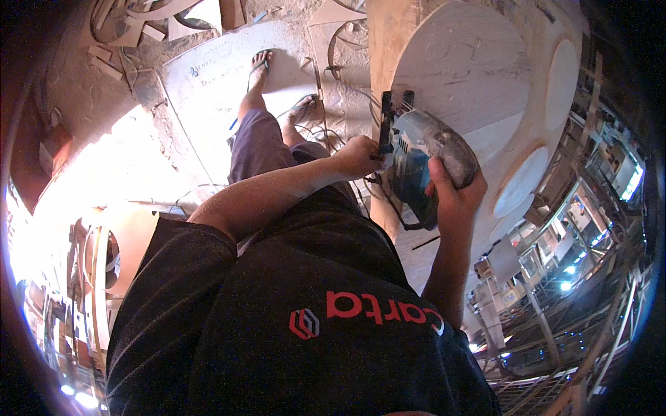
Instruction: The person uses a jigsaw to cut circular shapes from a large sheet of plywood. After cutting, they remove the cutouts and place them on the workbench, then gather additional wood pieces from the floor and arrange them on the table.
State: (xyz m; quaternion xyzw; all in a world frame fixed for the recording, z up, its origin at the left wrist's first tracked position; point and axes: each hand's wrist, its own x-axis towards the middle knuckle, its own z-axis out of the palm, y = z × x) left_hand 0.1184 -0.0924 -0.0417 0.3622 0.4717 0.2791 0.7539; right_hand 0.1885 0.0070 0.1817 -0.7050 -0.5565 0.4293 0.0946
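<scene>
My right hand (458, 194) is wrapped round the body of a jigsaw (433, 149), a teal and grey power tool with a worn, dusty casing. Its black base plate (386, 121) faces left, toward my other hand. At the lower end of that plate my left hand (359, 157) has its fingers closed, touching the tool's edge; the fingertips are partly hidden. A dark power cord hangs near the tool. Beneath and beyond the jigsaw is a large pale round panel (465, 59) on a wooden sheet.
More pale discs (522, 180) lie along the right of the sheet. Curved board offcuts (187, 17) litter the dusty floor at the upper left. A flat white board (208, 73) is under my sandalled feet. Loose cables (333, 132) run beside my legs.
</scene>
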